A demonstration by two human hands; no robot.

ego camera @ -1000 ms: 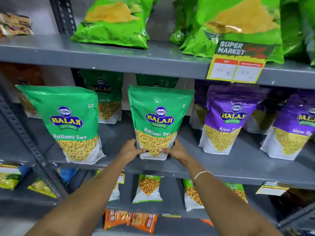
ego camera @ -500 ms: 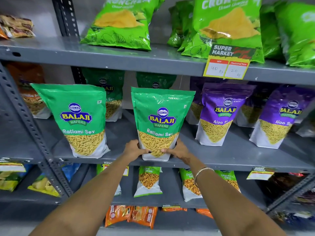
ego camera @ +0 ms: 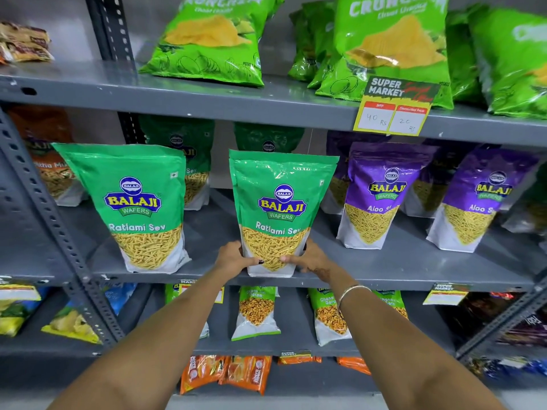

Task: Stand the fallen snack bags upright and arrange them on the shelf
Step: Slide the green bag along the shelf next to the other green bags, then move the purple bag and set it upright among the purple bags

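Snack bags fill the grey metal shelf (ego camera: 384, 270) that spans the frame, tier upon tier. Along the top of the frame you have bright green chip bags (ego camera: 393, 48) lying back on the upper tier, with a yellow price tag (ego camera: 395, 109) hung on its front edge at upper right. On the middle tier, the green Ratlami Sev bag at centre (ego camera: 281, 208) stands upright near the front edge, and you are holding it by its lower corners. A second green Ratlami Sev bag (ego camera: 139, 202) stands upright to its left, well apart from it, leaning a little. To the right stand two purple Aloo Sev bags (ego camera: 381, 196), also upright, with more purple and green bags in shadow behind the front row. Smaller green Chana Garam packs (ego camera: 256, 312) stand on the tier below, at lower centre, and orange packets (ego camera: 228, 374) lie on the lowest tier.

Your left hand (ego camera: 236, 257) presses the bag's lower left corner, thumb across the front. Your right hand (ego camera: 310, 257) clasps the lower right corner, its fingers (ego camera: 291, 258) curled onto the front. A thin bangle (ego camera: 352, 291) sits on your right wrist.
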